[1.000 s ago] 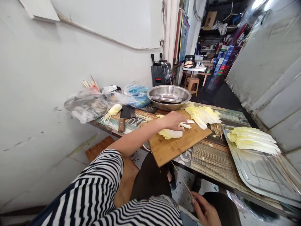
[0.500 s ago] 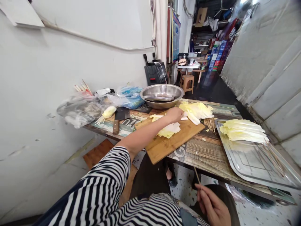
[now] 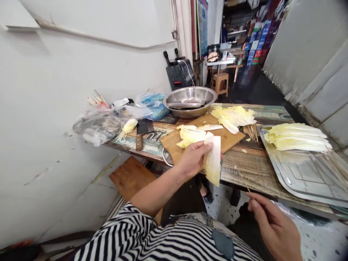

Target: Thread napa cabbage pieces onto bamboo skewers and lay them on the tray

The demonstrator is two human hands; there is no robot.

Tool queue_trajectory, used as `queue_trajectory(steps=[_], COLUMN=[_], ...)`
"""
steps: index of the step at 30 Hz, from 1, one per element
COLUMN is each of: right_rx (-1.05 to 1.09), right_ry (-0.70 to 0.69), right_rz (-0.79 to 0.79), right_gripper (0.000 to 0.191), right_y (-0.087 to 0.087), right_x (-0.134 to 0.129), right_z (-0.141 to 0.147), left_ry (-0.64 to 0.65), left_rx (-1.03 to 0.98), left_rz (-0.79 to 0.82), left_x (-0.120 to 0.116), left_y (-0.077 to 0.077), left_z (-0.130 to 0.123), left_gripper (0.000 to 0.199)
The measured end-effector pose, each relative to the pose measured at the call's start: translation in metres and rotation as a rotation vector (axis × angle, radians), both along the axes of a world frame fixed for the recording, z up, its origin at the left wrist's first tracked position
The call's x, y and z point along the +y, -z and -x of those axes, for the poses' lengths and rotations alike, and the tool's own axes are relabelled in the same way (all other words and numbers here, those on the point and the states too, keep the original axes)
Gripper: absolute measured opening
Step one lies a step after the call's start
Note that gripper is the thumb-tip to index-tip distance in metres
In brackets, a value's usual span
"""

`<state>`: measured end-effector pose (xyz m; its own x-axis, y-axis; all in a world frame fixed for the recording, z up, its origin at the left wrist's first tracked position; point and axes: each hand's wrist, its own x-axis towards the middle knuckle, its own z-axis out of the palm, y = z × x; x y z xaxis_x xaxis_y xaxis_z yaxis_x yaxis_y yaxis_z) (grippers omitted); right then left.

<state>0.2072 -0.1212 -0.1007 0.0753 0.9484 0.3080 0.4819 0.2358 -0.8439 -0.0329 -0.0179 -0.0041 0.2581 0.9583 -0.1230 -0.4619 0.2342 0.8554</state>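
Note:
Pinched in my left hand (image 3: 194,157) is a cabbage leaf (image 3: 213,161), white end up and yellow end hanging down, over the front part of the wooden cutting board (image 3: 231,139). More leaves (image 3: 191,136) lie on the board, and a yellow-white pile (image 3: 233,117) rests at its back right corner. At the lower right, my right hand (image 3: 274,221) holds a thin wooden skewer (image 3: 248,188) between thumb and fingers, below the table's front edge. Skewered leaves (image 3: 296,137) lie on a metal tray (image 3: 288,172) to the right.
A steel bowl (image 3: 190,96) stands behind the board. Left of the board are a cleaver (image 3: 139,141), a small cabbage heart (image 3: 129,125) and plastic bags (image 3: 100,125). Loose skewers (image 3: 251,132) lie between board and tray. A black speaker-like box (image 3: 181,74) stands behind.
My left hand has come back from the leaves on the board toward me, now lifting one leaf. My right hand has shifted right with the skewer. The view has tilted slightly.

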Motion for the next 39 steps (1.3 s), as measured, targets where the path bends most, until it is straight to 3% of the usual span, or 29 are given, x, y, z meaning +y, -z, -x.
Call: queue_trajectory(steps=[5,8,12,16,23,39], right_rx=[-0.204,-0.299,-0.375,-0.458,-0.754,-0.830], right_ry=[-0.116,-0.180,-0.150,-0.119,-0.057,-0.081], right_rz=[-0.079,-0.154,-0.274,-0.349,-0.475,-0.485], right_gripper=[0.031,0.033,0.029,0.023,0.030,0.032], right_y=[0.000,-0.002,-0.011,-0.025,-0.044,-0.059], right_x=[0.009,0.011,0.015,0.016,0.007,0.001], right_z=[0.002,0.006,0.020,0.027,0.006,0.004], left_ry=[0.107,0.045,0.022,0.029,0.170,0.249], left_rx=[-0.022,0.049,0.136,0.027,-0.159,-0.165], left_rz=[0.171,0.151,0.126,0.190,0.362,0.336], left_x=[-0.014,-0.018,-0.026,-0.031,-0.028,-0.031], left_y=[0.035,0.046,0.055,0.057,0.058,0.057], left_z=[-0.006,-0.009,-0.021,-0.029,-0.019,-0.016], left_gripper=[0.047,0.051,0.052,0.051,0.050,0.046])
